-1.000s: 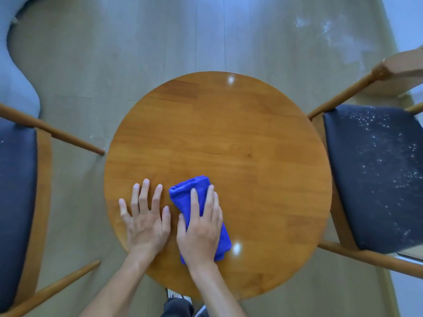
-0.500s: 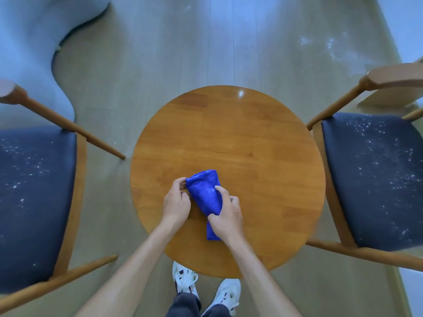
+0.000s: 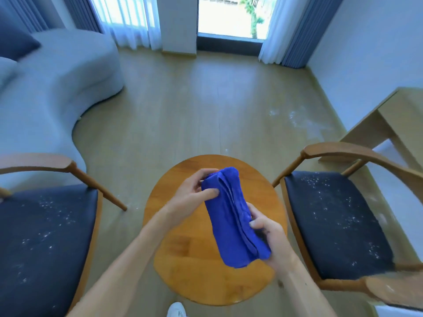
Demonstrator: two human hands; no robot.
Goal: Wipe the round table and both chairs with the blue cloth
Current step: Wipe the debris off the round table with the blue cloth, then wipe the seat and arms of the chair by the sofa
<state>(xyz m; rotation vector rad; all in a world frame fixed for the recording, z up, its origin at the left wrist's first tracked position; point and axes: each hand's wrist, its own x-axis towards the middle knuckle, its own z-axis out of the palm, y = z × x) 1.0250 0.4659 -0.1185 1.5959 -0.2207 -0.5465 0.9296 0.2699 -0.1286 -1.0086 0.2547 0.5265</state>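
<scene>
Cloth (image 3: 233, 216), flat on the round table (image 3: 194, 271) a second ago, now lifted above it, left hand (image 3: 194, 191) and right hand (image 3: 267, 236) clamped on its ends; speckled chairs (image 3: 332, 220) likely next.

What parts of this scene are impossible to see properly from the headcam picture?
- Round table: its middle is covered by the blue cloth and both forearms.
- Left chair: cut off by the left and bottom edges.
- Right chair: its back runs past the right edge.
- Right hand: fingers hidden behind the cloth.
- Left hand: fingertips tucked under the cloth's top.
- White shoe: cropped at the bottom edge.
</scene>
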